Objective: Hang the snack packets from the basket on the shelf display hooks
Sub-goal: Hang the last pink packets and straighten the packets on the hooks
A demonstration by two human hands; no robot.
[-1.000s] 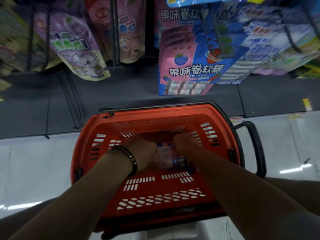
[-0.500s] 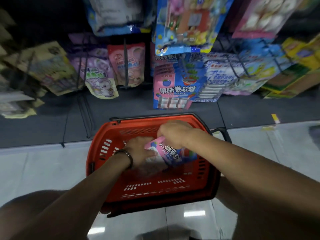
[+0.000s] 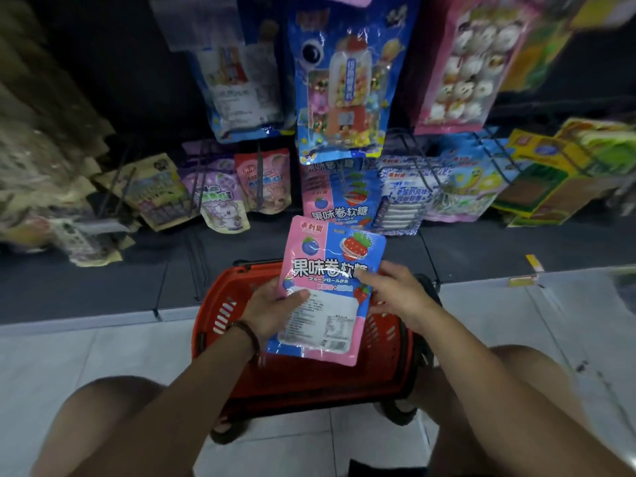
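A pink and blue snack packet (image 3: 327, 270) with a blueberry and a strawberry printed on it is held upright above the red basket (image 3: 220, 304). My left hand (image 3: 272, 308) grips its lower left edge, thumb on the front. My right hand (image 3: 392, 297) pinches its right edge. Straight ahead, a stack of matching packets (image 3: 339, 197) hangs on a low hook of the shelf display. The basket's inside is mostly hidden by the packet and my arms.
Other hanging packets fill the dark shelf: a purple one (image 3: 220, 197) and a red one (image 3: 265, 184) at left, a large blue one (image 3: 344, 87) above, white-blue ones (image 3: 402, 197) at right. The basket stands on a pale tiled floor (image 3: 69, 356) between my knees.
Both hands have lifted the packet out of the basket and turned it upright to face me. The view has tilted up, showing more of the shelf.
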